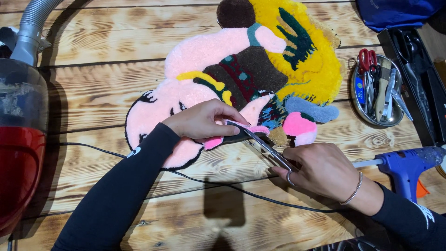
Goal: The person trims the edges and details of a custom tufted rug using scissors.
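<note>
A tufted rug [241,79] in pink, yellow, brown and blue lies on a wooden table [102,93]. My left hand [204,122] presses on the rug's lower edge, its fingers curled over a pink strip. My right hand [325,169] holds metal scissors [265,146] by the handle. The blades point up and left, with their tips at the pink strip under my left fingers.
A red vacuum cleaner with a grey hose [21,130] stands at the left. A black cable [223,183] crosses the table under my arms. A round metal tray [377,90] holds scissors and tools at the right, beside a black case [418,74]. A blue glue gun [409,165] lies nearby.
</note>
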